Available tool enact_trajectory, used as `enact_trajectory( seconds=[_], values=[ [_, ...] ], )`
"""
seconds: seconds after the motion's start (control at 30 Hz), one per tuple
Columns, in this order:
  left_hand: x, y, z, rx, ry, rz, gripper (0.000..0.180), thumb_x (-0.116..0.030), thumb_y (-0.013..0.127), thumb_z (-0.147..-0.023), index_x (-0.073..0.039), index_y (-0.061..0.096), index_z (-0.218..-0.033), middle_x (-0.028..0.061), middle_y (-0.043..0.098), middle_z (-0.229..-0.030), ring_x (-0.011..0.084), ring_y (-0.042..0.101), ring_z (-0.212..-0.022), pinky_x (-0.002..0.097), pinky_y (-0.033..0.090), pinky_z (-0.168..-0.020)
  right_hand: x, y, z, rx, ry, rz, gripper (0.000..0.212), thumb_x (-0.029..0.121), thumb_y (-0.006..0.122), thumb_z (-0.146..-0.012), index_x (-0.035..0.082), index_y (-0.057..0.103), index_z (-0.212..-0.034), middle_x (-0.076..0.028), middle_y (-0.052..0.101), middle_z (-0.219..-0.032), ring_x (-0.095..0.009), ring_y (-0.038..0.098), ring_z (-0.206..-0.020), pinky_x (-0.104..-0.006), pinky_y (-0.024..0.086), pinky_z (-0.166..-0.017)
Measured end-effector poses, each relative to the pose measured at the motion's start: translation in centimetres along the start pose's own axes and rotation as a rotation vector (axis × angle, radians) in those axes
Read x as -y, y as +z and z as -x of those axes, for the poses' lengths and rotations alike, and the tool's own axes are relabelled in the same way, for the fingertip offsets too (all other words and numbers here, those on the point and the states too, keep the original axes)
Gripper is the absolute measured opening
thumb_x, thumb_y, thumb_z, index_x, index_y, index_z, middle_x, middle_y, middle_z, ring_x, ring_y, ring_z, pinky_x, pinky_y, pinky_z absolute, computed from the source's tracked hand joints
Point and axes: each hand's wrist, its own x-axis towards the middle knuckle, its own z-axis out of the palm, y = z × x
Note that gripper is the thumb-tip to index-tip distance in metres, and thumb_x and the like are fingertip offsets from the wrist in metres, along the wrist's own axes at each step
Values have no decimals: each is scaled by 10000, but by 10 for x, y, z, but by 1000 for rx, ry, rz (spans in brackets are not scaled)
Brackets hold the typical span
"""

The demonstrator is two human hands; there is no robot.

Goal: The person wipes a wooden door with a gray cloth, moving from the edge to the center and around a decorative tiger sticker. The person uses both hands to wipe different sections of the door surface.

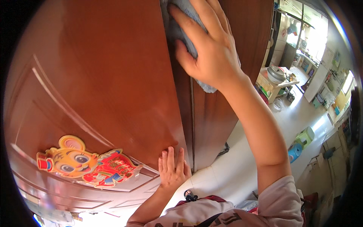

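My right hand [216, 55] reaches up and presses a blue-grey cloth [207, 86] into the narrow gap along the upright edge of a reddish-brown wooden door [117, 75]. Its fingers are spread over the cloth, and the lower end of the cloth sticks out below the palm. Lower down, my left hand [172, 172] rests on the door face near the same edge. The left fingers are stretched out and hold no separate thing. A dark wood door frame or panel [215, 113] stands just right of the gap.
A cartoon tiger decoration [79, 162] in red and yellow is fixed to the door at lower left. To the right, a small table [270, 81] carries a lidded pot [276, 73]. A green stool [304, 137] and a blue round object [295, 153] stand on the pale floor.
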Motion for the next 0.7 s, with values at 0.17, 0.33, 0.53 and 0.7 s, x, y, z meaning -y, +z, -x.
enact_trajectory(
  seconds=[0.17, 0.33, 0.53, 0.7],
  values=[
    [10, 18, 8, -97, 89, -71, 540, -231, 641, -855, -38, 628, -1359, 272, 461, -1517, 436, 352, -1475, 522, 207, -1234, 10, 9, 27, 13, 30, 39, 482, 33, 635, -692, 16, 708, -1168, -171, 499, -1523, -426, 375, -1463, -523, 363, -1144],
    [13, 26, 11, -136, 95, -197, 529, -252, 644, -865, 52, 635, -1298, 248, 472, -1512, 395, 362, -1478, 505, 210, -1241, 9, 14, 53, 20, -43, 20, 362, 86, 616, -696, 26, 733, -1033, -153, 611, -1416, -399, 419, -1443, -512, 389, -1117],
    [-6, 31, 11, -90, -23, -266, 551, -230, 661, -855, 140, 603, -1259, 284, 462, -1475, 478, 384, -1420, 585, 225, -1215, 29, 24, 114, 49, -56, -48, 310, 135, 595, -768, 74, 764, -1021, -86, 643, -1390, -346, 435, -1434, -565, 341, -1140],
    [-29, 25, 2, 11, -179, -279, 609, -167, 661, -840, 193, 524, -1310, 363, 425, -1476, 549, 376, -1405, 632, 271, -1177, 47, 25, 182, 141, -75, -111, 332, 228, 612, -809, 142, 785, -1078, 15, 634, -1401, -229, 419, -1445, -562, 334, -1153]
  ],
)
